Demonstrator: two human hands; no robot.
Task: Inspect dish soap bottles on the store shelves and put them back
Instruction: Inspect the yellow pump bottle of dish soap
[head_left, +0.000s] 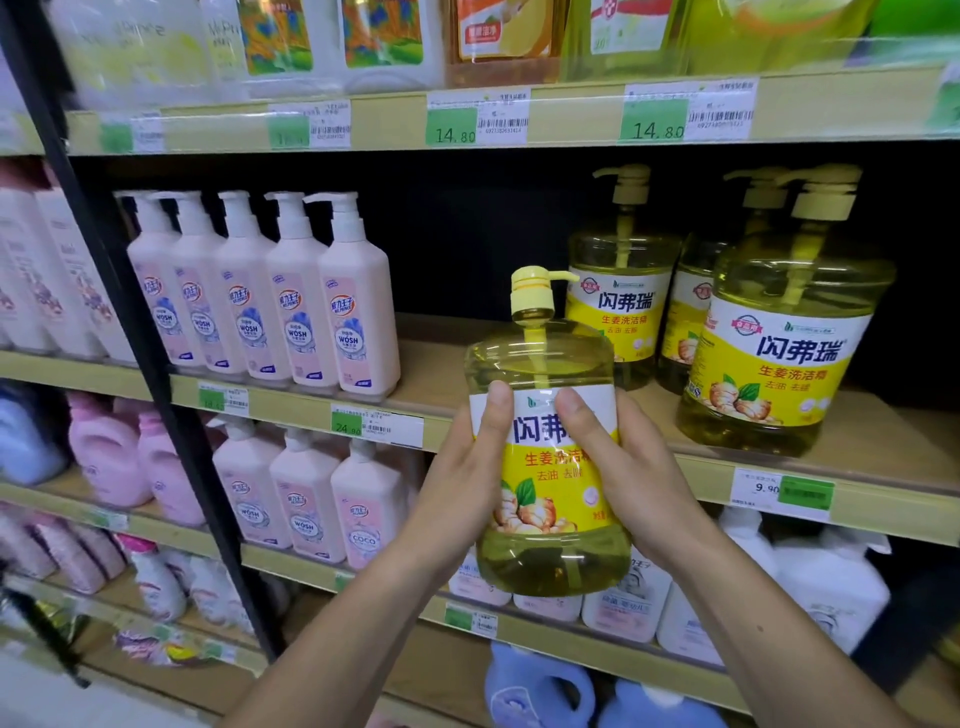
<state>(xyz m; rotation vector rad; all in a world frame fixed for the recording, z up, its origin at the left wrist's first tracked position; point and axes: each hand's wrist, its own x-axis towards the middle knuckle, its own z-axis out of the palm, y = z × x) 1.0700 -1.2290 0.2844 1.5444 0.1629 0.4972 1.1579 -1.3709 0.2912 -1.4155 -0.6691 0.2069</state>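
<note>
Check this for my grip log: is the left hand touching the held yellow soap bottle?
Touching. The head view shows the left hand wrapped round the yellow soap bottle, thumb pressed on its label, the right hand gripping opposite.

An open gap of bare shelf (447, 358) lies between the pink pump bottles (291, 306) on the left and the yellow soap bottles (737, 332) on the right. The upper shelf edge (519, 119) caps this gap overhead.

wooden shelf (857, 415), yellow bottles (779, 353), pink bottles (358, 317)
</note>
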